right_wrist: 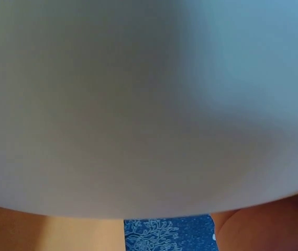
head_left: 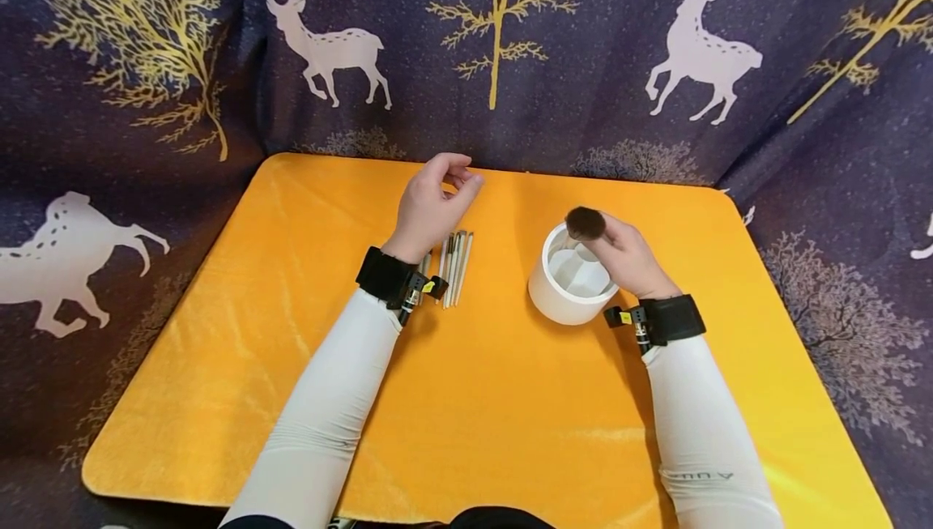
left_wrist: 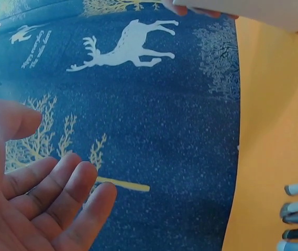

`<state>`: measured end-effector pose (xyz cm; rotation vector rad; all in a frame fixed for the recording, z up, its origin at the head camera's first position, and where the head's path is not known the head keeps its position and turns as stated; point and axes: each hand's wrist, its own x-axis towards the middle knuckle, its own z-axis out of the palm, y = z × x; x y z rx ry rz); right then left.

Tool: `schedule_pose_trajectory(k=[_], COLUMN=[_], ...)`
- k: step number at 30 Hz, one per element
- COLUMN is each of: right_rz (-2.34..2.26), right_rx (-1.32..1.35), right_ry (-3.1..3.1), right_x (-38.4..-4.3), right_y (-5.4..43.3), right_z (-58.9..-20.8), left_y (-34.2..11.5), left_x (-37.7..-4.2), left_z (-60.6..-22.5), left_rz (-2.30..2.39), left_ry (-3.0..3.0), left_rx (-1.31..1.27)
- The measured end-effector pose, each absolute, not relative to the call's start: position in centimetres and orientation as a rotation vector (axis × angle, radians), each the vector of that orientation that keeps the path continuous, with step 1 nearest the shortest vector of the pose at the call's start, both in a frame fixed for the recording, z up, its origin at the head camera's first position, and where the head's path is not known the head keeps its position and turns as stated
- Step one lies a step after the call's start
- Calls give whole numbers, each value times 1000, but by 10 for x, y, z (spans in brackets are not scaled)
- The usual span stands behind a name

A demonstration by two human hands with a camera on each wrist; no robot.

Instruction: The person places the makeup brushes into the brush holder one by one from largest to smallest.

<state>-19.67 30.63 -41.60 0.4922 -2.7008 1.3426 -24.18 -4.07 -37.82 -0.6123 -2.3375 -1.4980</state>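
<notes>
At the right, my right hand (head_left: 628, 258) pinches a makeup brush with a dark, fluffy head (head_left: 585, 223), bristles up, over the far side of a white round pot (head_left: 568, 302). The brush's lower part is largely hidden by the hand and pot. In the right wrist view the pot's wall (right_wrist: 138, 130) fills most of the picture. My left hand (head_left: 432, 206) hovers empty above the table, fingers loosely bent and thumb apart, just beyond several slim brushes (head_left: 457, 270) lying side by side. Its wrist and forearm partly cover them.
The table (head_left: 466, 407) has a yellow-orange cloth and rounded corners. A dark curtain (head_left: 437, 124) with white deer and gold trees hangs close behind its far edge and along both sides.
</notes>
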Motion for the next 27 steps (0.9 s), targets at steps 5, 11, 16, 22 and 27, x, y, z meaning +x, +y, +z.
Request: schedule_pose_trajectory(k=[5,11,16,22,27], right_rz=[1349,1338,1332,1336,1345], right_rx=[493,500,495,496,492], right_ry=[-2698,-2702,-2703,-2704,-2718], right_x=[-196,-198,-199,-198,-198], right_y=[306,307,308,308,308], right_z=[-414,-415,-415,-413,-414], left_y=[-47,-55,-66,-79,-90], left_x=[-246,-251,-257,-265,-268], left_z=[-383,-389,-394,-403,-413], left_rz=[-1505,-1502,-1517,-1536,-1539], left_ry=[-2309,-2303,-2344,-2401,-2529], left_rx=[-571,-498,-432,-367,-302])
